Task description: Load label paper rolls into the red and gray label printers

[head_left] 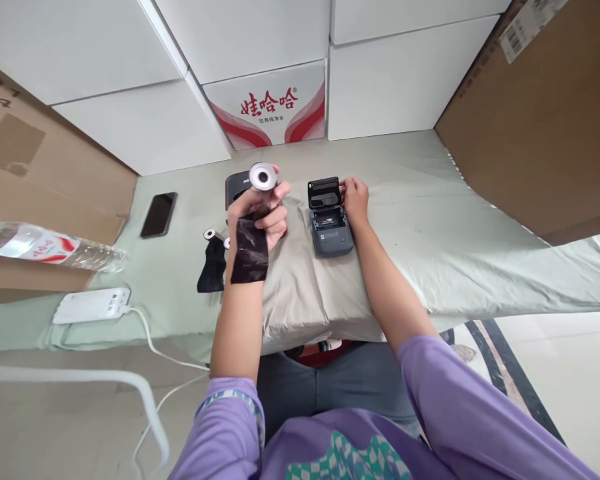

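The left hand [260, 213] is gripping a small grey label roll with a white core [263, 177], fingers clamped around it, a dark strip of film [250, 252] hanging below, raised above the pale green cloth-covered desk [430, 220]. The right hand [355, 199] is touching the open lid of the dark grey pocket label printer [330, 223], fingers curled together, near the desk's front edge.

One view: head-worn camera, looking forward and steeply down over the person's own forearms and lap. Near the draped table [430, 220]; stacked boxes [260, 40] close behind it. Wide lens, edges bowed. Floor [570, 373] lower right.
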Action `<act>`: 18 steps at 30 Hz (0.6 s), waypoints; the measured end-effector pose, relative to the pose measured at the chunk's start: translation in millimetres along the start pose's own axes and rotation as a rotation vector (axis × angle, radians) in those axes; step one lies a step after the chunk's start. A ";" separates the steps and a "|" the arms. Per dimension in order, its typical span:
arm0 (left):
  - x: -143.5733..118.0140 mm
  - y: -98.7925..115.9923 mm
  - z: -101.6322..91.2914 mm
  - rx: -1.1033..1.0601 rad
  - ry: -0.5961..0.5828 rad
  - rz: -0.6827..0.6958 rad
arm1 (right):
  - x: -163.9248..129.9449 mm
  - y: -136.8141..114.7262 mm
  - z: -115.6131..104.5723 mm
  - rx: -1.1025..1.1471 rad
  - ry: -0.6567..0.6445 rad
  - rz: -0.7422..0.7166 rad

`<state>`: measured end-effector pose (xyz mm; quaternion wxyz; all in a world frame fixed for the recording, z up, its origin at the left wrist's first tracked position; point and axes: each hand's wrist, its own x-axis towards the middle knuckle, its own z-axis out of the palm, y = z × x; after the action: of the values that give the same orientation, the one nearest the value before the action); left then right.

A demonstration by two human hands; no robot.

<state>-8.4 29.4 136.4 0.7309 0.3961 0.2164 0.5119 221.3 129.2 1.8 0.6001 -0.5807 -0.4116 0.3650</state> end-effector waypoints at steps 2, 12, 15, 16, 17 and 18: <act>14.9 -16.1 7.7 0.074 0.007 0.002 | -0.5 -0.4 -0.3 -0.010 -0.013 -0.003; 47.3 -101.8 -25.0 1.272 0.168 0.374 | -2.1 -2.8 -2.5 -0.140 -0.018 -0.033; 39.7 -105.6 -22.5 1.461 0.195 0.280 | 1.8 2.4 -1.5 -0.169 -0.056 -0.050; 38.3 -106.5 -21.1 1.495 0.213 0.249 | 2.9 3.8 -1.0 -0.181 -0.071 -0.057; 37.7 -107.4 -20.1 1.516 0.227 0.228 | 3.6 4.9 -0.6 -0.194 -0.087 -0.065; 37.8 -108.4 -19.8 1.525 0.234 0.218 | 4.0 5.6 -0.2 -0.203 -0.100 -0.072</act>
<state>54.3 53.6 41.3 0.1745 0.7516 0.5444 0.3292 223.3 133.2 -3.5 0.5296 -0.6045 -0.4964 0.3283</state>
